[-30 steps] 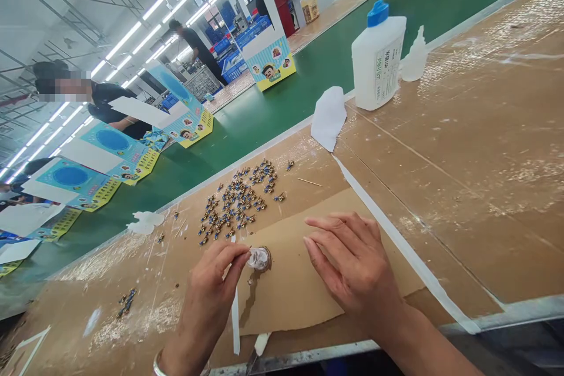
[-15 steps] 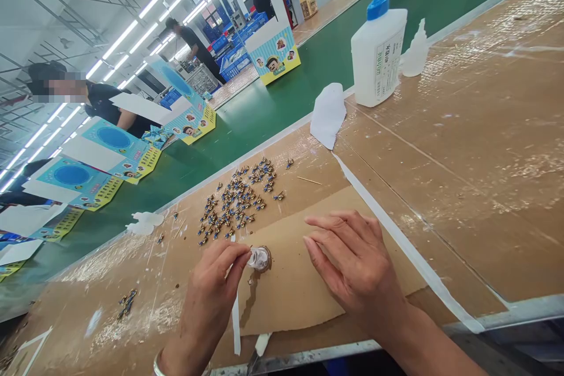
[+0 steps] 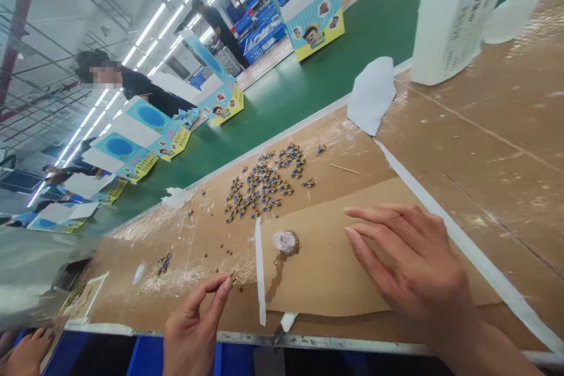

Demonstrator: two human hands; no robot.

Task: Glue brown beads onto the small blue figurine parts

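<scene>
At the lower centre of the frame, our left hand (image 3: 198, 317) pinches a tiny dark piece (image 3: 233, 274) between thumb and forefinger, probably by one end so its tip stays free. Its long axis seems to slant toward the upper right, though it is too small to be sure. Lower right, our right hand (image 3: 405, 252) hangs over the cardboard (image 3: 326, 285), thumb near forefinger; we cannot tell whether they grip anything.
</scene>
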